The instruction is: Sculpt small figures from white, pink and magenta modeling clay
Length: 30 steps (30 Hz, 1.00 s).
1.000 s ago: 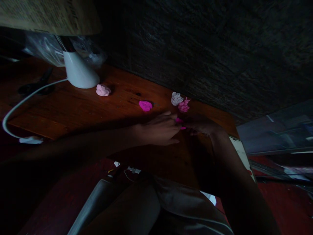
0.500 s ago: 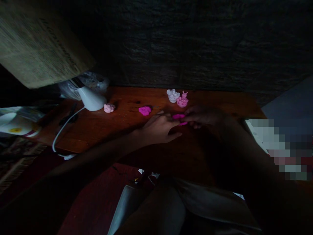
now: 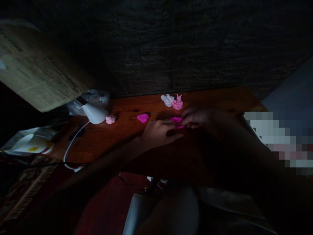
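Note:
A flat magenta piece of modelling clay (image 3: 176, 120) lies on the wooden table between my two hands. My left hand (image 3: 158, 131) reaches over the table with its fingers stretched to the clay's left edge and its thumb held apart below. From the other side, my right hand (image 3: 197, 117) pinches the clay's right edge between thumb and finger; its other fingers are curled. A magenta clay lump (image 3: 143, 117) rests just beyond my left hand. Behind the hands stand a white clay figure (image 3: 168, 100) and a pink clay figure (image 3: 178, 103), side by side. The dim light hides finger details.
The wooden table (image 3: 124, 112) backs onto a dark wall. At its left are a pale pink clay lump (image 3: 111, 119), a white lamp-like cone (image 3: 95, 113) with a cable, a paper bag (image 3: 49, 71) and a white paper cup (image 3: 31, 144). A blurred-out pale object (image 3: 266, 125) is at right.
The view has tilted and shifted slightly, so the table's things sit lower at left. My right hand still pinches the magenta clay; my left hand stays beside it with fingers stretched out.

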{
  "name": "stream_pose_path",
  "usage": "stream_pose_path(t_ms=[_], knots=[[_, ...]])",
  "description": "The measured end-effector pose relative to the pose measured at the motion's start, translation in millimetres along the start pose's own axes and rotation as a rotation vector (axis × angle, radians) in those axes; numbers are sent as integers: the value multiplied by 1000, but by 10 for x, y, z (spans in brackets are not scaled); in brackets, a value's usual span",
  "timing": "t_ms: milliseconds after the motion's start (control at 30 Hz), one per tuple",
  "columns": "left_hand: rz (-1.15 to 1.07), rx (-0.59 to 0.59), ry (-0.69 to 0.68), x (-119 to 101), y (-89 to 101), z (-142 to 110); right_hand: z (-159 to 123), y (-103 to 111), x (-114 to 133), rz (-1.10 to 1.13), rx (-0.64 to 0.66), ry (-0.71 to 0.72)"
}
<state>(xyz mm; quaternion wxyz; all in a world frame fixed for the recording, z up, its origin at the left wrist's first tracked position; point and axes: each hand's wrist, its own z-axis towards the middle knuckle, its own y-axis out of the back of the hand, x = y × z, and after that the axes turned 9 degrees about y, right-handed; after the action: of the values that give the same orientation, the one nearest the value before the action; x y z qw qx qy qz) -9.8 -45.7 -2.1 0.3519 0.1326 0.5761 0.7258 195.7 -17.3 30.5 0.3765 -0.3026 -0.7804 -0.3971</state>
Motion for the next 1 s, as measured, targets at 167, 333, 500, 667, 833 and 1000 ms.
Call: stream_pose_path(t_ms=[167, 333, 500, 667, 833, 1000], knots=[[-199, 18, -86, 122, -40, 76, -58, -1, -12, 9, 19, 54], [-287, -36, -14, 220, -48, 88, -49, 60, -125, 146, 15, 105], [-400, -29, -3, 272, -5, 87, -32, 159, -222, 152, -35, 244], [-464, 13, -52, 304, -25, 107, -103, 200, -161, 48, 116, 428], [-443, 25, -102, 326, -51, 120, -119, 139, -125, -5, 174, 373], [-426, 86, -132, 371, 11, 110, -58, 154, -186, -27, 187, 342]])
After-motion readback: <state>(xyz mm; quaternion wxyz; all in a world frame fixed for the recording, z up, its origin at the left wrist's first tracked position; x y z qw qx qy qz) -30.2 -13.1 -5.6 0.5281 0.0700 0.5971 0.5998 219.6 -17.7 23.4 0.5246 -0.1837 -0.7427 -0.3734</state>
